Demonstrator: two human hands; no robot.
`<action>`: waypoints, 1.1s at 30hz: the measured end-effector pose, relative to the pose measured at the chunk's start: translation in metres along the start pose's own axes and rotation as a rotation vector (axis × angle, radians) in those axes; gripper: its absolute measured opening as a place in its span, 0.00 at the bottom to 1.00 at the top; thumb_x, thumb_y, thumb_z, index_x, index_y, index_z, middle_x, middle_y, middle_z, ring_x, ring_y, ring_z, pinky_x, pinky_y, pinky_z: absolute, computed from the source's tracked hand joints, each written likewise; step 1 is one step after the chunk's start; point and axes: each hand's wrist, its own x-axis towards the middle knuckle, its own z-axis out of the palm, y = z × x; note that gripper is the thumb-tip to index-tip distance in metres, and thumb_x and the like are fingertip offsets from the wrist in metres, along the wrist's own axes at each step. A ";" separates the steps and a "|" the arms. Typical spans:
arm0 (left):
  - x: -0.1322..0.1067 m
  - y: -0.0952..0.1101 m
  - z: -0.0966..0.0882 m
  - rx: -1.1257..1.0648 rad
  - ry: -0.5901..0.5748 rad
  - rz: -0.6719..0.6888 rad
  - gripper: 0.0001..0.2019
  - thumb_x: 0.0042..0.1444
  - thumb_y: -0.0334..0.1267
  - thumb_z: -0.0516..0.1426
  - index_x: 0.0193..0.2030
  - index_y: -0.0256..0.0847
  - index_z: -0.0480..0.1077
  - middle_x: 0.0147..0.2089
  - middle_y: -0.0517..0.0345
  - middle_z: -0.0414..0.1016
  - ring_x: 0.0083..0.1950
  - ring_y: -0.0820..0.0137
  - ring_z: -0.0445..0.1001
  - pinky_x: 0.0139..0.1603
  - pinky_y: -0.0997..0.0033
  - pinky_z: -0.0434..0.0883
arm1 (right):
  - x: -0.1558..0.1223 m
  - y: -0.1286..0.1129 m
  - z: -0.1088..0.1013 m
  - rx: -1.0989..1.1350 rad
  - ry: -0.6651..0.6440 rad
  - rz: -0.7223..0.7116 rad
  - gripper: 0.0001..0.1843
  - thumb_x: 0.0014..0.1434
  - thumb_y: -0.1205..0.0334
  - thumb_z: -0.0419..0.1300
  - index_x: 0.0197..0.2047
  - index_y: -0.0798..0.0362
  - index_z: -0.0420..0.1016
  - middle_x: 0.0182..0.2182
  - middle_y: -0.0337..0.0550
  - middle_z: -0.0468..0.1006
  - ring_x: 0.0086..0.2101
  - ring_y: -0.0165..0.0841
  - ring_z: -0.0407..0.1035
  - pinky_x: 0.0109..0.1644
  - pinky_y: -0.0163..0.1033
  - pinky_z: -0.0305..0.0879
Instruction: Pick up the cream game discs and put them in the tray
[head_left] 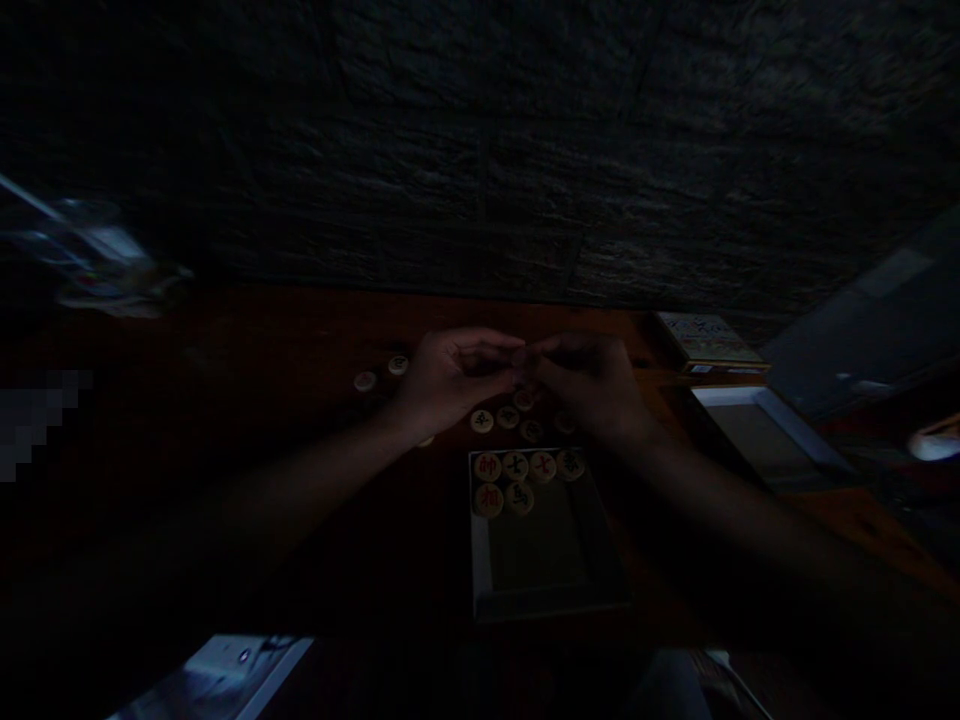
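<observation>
My left hand (448,385) and my right hand (597,382) meet above the wooden table, fingertips pinched together. What they hold between them, if anything, is hidden by the fingers and the dark. Below them lie several loose round xiangqi pieces, among them a black-marked piece (481,421) and a partly hidden red-marked piece (523,400). Two more, a pale piece (364,380) and a black-marked piece (397,365), rest left of my left hand. Nearer me stands a shallow open box (481,570), with a row of xiangqi pieces along its far end and two in a second row.
A closed printed box (709,340) sits at the back right, with an open box lid or tray (780,440) in front of it. Clear glass-like items (105,260) stand at the far left. A dark stone-textured wall (480,150) runs behind the table.
</observation>
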 end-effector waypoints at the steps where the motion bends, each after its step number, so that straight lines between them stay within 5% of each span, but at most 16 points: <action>1: 0.000 0.000 0.000 -0.023 0.002 -0.011 0.17 0.49 0.35 0.72 0.47 0.37 0.81 0.43 0.50 0.86 0.43 0.64 0.85 0.45 0.66 0.81 | 0.000 0.000 0.000 0.014 -0.016 0.010 0.22 0.56 0.42 0.71 0.36 0.56 0.85 0.24 0.43 0.82 0.21 0.30 0.74 0.21 0.31 0.66; 11: -0.001 0.002 0.001 -0.102 0.043 -0.052 0.15 0.55 0.42 0.70 0.47 0.37 0.81 0.44 0.50 0.85 0.42 0.63 0.85 0.46 0.61 0.83 | 0.003 0.005 -0.001 0.091 -0.054 0.007 0.22 0.49 0.48 0.76 0.42 0.55 0.86 0.29 0.43 0.85 0.24 0.31 0.76 0.26 0.33 0.71; 25: -0.001 0.002 0.001 0.025 0.014 -0.001 0.15 0.51 0.37 0.71 0.46 0.38 0.82 0.44 0.50 0.86 0.45 0.63 0.84 0.48 0.65 0.80 | 0.002 0.004 0.000 0.038 -0.042 -0.012 0.22 0.56 0.42 0.71 0.35 0.56 0.84 0.25 0.44 0.83 0.22 0.29 0.73 0.24 0.31 0.68; 33: -0.001 0.005 0.002 -0.011 0.001 -0.025 0.12 0.54 0.39 0.69 0.44 0.38 0.81 0.42 0.51 0.85 0.42 0.64 0.84 0.45 0.66 0.80 | -0.002 0.002 0.001 0.015 -0.016 0.028 0.27 0.57 0.37 0.69 0.36 0.57 0.84 0.23 0.45 0.82 0.21 0.31 0.74 0.16 0.29 0.58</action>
